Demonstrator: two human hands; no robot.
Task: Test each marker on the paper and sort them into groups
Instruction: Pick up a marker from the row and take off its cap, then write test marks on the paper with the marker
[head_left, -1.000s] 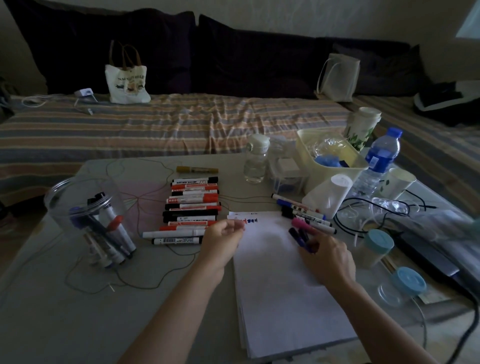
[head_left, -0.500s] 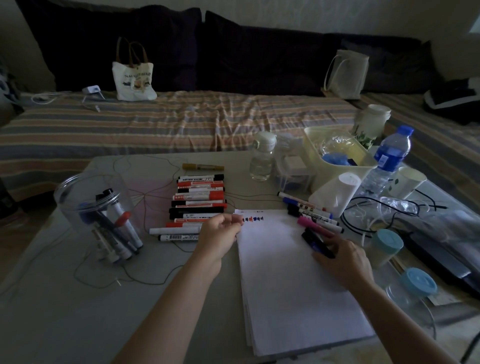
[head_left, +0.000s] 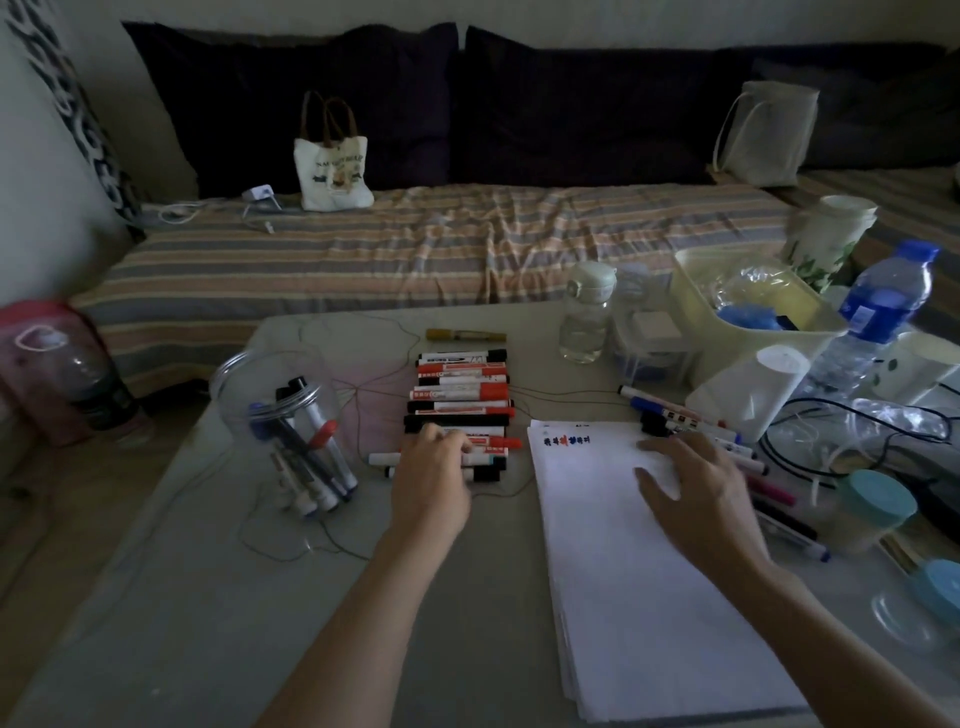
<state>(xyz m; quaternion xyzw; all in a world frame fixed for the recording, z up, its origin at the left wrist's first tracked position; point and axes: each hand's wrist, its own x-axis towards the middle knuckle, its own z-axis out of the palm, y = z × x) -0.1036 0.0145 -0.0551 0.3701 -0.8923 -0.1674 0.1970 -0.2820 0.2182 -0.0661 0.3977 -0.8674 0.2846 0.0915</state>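
a stack of matt white paper (head_left: 649, 561) lies on a smooth, dull grey table (head_left: 171, 613) beside glossy plastic markers (head_left: 460, 400) and a clear, shiny plastic jar (head_left: 270, 395). behind, a rumpled striped cloth cover (head_left: 415, 249) and a canvas tote bag (head_left: 332, 171) sit below dark fabric cushions (head_left: 311, 98), with a translucent plastic water bottle (head_left: 872, 332) and a pale yellow plastic bin (head_left: 696, 301) at right.

The left hand (head_left: 434, 475) covers the near end of the marker row (head_left: 460, 405), so whether its fingers (head_left: 449, 441) grip one cannot be told. The right hand (head_left: 698, 488) hides part of the thin pens (head_left: 691, 418) beside the paper (head_left: 639, 571). The marks (head_left: 566, 441) on the paper are too small to read. The blue lid (head_left: 940, 597) is cut by the right edge.
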